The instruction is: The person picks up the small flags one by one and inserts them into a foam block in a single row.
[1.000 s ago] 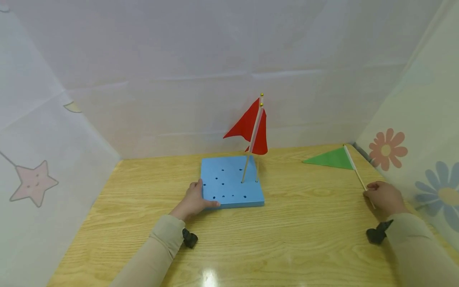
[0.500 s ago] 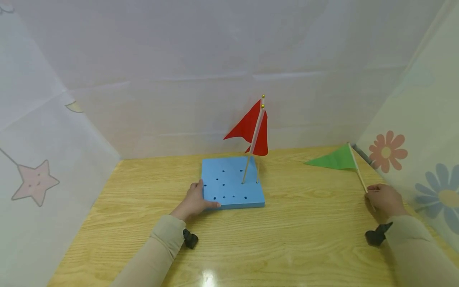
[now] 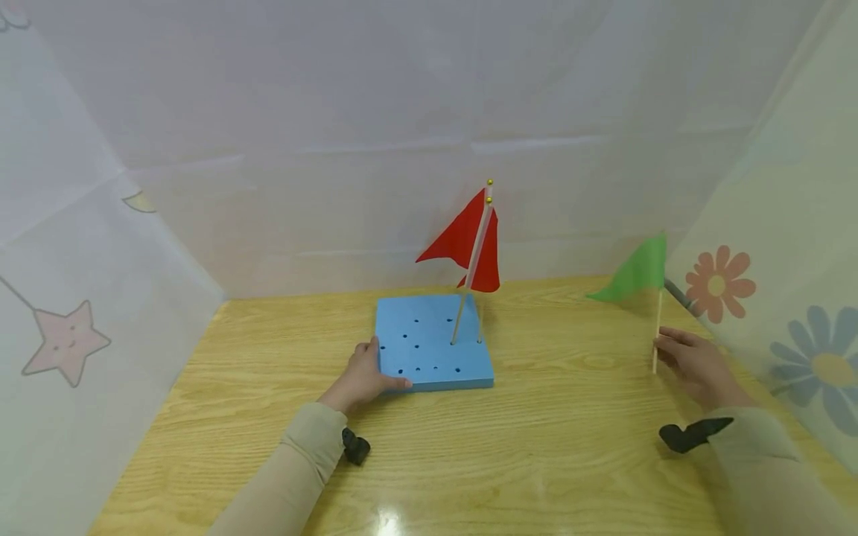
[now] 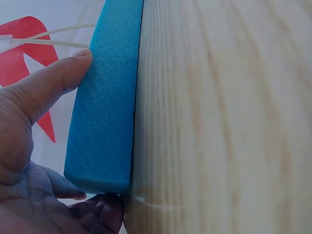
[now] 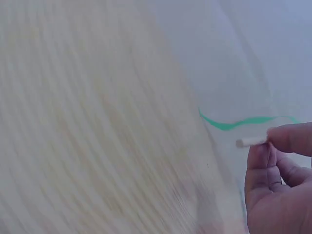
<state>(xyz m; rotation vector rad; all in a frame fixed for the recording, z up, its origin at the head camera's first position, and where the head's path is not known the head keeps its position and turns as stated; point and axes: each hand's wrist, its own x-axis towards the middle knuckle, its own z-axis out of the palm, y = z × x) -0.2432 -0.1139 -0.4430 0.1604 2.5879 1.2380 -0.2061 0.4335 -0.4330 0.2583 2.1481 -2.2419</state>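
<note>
My left hand [image 3: 360,378] grips the front left corner of a blue foam block [image 3: 434,333] lying on the table, its top dotted with several holes. The thumb [image 4: 53,80] is along the front side in the left wrist view, the fingers around the left side. Two red flags [image 3: 462,234] on thin sticks with gold tips stand in holes at the block's right. Off to the right, my right hand [image 3: 697,366] pinches the wooden stick of a green triangular flag [image 3: 640,274], roughly upright above the table. In the right wrist view the stick's lower end [image 5: 249,142] pokes out past the fingertips.
The wood-grain table [image 3: 550,447] meets a pale cloth wall [image 3: 335,186] at the back. Side cloths with a pink star [image 3: 65,342] and flowers [image 3: 717,286] hem in left and right. Behind the green flag, a dark strip [image 3: 677,294] runs along the table's edge.
The green flag has come up from leaning low over the table to nearly upright, and my right hand has moved slightly left and up. Left hand and block have stayed put.
</note>
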